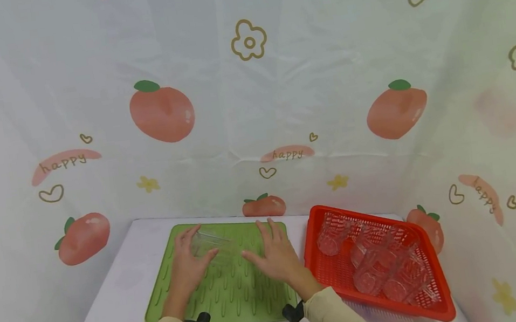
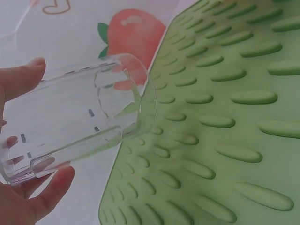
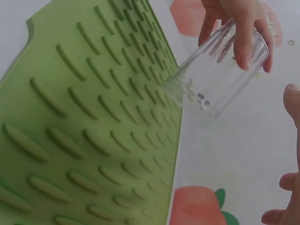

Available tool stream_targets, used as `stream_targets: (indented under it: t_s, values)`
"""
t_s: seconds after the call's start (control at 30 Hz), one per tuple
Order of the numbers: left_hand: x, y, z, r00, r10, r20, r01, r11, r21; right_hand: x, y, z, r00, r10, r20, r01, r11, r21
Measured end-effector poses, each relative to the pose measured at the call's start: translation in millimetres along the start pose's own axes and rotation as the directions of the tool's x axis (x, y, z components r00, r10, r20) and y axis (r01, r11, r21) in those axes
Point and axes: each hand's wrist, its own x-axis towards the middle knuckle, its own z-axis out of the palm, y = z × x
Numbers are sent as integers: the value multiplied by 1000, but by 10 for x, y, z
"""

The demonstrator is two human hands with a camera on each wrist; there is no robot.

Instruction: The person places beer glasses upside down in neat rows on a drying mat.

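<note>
My left hand grips a clear drinking glass by one end over the green ridged drying mat. In the left wrist view the glass lies tilted between thumb and fingers, its far end overlapping the mat's edge. The right wrist view also shows the glass slanting down towards the mat, the left fingers spread around its upper end. My right hand hovers over the mat's right side, fingers spread and holding nothing, apart from the glass. Only its fingertips appear at the right wrist view's edge.
To the right stands a red plastic basket with slotted walls, holding several clear glasses lying on their sides. A white tabletop surrounds the mat. Behind it hangs a white curtain printed with fruit and hearts.
</note>
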Motion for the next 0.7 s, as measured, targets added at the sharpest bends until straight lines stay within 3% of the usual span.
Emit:
stream_targets:
  t_s: [0.37,0.7]
  values:
    - [43,-19,-19,999,29,-40,-24,993,113,-19,25,-40,1000,-19,-1,18,976,-217]
    - [110,-58,-44,993,97,-74,-83,982,171,-38,149,-97,1000,-16,-27,8,961,-276]
